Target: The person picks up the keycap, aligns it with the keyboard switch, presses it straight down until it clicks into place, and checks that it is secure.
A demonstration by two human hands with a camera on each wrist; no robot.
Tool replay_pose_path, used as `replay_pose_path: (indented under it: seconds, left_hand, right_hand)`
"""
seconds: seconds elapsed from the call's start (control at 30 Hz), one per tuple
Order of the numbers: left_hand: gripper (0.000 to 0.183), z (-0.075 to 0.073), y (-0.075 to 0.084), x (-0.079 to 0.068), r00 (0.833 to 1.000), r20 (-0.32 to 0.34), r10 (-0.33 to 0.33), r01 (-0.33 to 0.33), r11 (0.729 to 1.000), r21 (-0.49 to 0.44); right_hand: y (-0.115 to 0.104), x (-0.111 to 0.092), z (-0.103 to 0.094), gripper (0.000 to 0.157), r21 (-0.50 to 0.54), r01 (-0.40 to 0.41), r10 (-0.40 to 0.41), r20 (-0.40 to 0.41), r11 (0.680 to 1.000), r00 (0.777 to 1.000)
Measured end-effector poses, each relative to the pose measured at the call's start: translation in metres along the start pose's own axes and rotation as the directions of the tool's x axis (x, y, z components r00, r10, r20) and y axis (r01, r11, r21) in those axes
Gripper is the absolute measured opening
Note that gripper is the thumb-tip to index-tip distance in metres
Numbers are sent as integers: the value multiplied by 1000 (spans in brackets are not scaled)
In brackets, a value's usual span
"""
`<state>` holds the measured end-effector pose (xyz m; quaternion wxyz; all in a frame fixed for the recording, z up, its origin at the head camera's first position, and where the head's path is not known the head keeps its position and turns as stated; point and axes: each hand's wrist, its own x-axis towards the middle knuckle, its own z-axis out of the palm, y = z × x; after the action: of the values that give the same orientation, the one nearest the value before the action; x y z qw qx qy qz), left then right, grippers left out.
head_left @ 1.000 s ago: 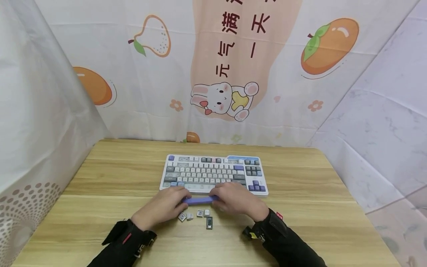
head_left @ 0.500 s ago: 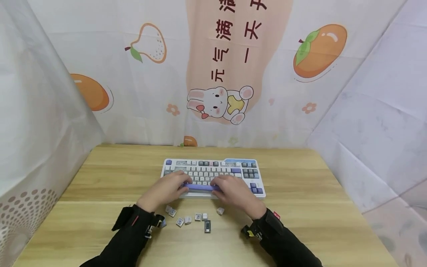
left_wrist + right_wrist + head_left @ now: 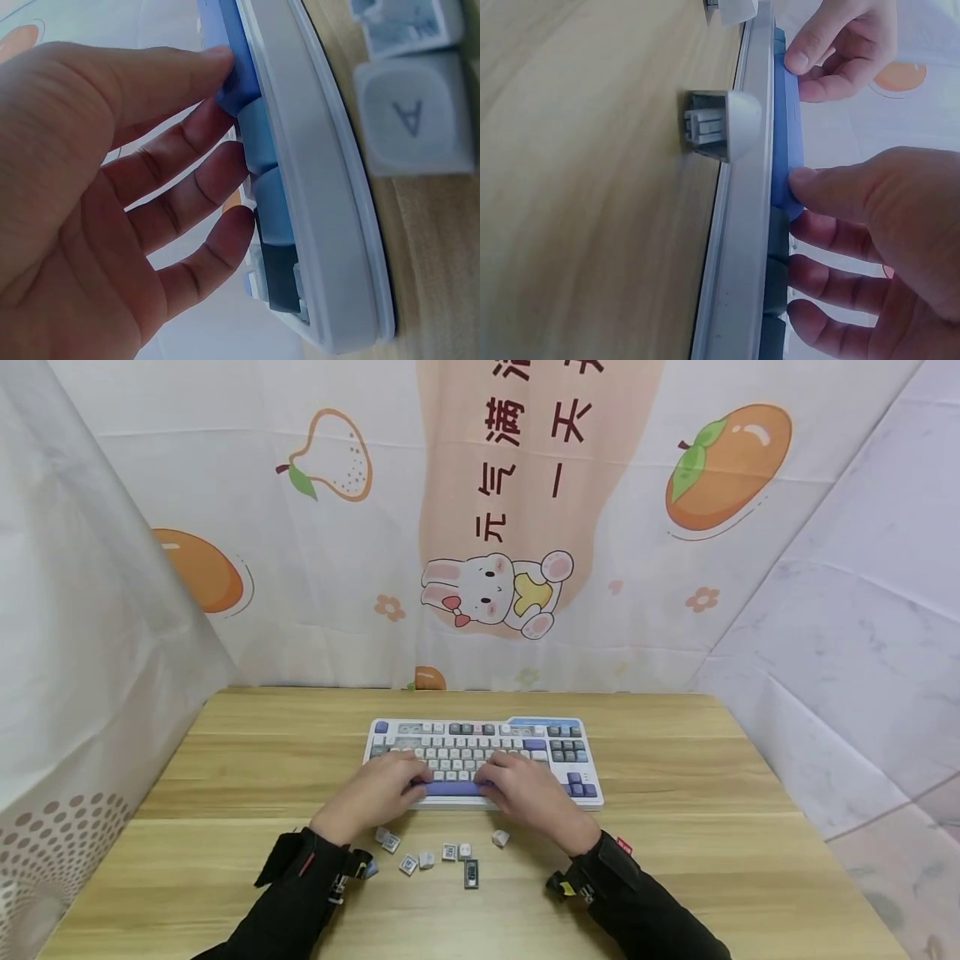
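Observation:
A long purple spacebar keycap (image 3: 453, 788) lies along the front row of the white mechanical keyboard (image 3: 450, 805). My left hand (image 3: 382, 787) pinches its left end, thumb on the near side and index finger on the far side. At the opposite end, my right hand (image 3: 528, 793) holds it the same way. The left wrist view shows two light blue keycaps (image 3: 259, 135) seated beside the spacebar, close to my other fingertips. In the right wrist view the spacebar (image 3: 786, 135) sits level in the row, with dark keycaps (image 3: 777, 285) beyond its right end.
Several loose keycaps lie on the wooden table (image 3: 675, 843) before the keyboard, among them a dark oblong one (image 3: 471, 874) and a white one (image 3: 500, 838) near my right wrist. A white keycap marked A (image 3: 409, 112) lies close to the keyboard's front edge.
Both hands have carried the spacebar keycap from the table in front of the keyboard forward onto its front row. It has since come down into line with the row.

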<state>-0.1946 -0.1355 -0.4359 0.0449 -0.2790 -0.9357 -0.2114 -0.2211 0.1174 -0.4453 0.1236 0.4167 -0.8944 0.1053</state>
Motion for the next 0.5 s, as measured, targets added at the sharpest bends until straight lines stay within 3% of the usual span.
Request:
replay_pose_path:
  seconds: [0.27, 0.5]
  left_hand:
    - [19, 3, -1, -1, 1000, 13, -3, 3, 999, 36]
    - [20, 2, -2, 0, 999, 2, 36, -36, 998, 54]
  right_hand:
    - [-3, -2, 0, 13, -29, 17, -16, 22, 999, 1000]
    - [-3, -2, -1, 21, -23, 19, -18, 19, 1000, 1000]
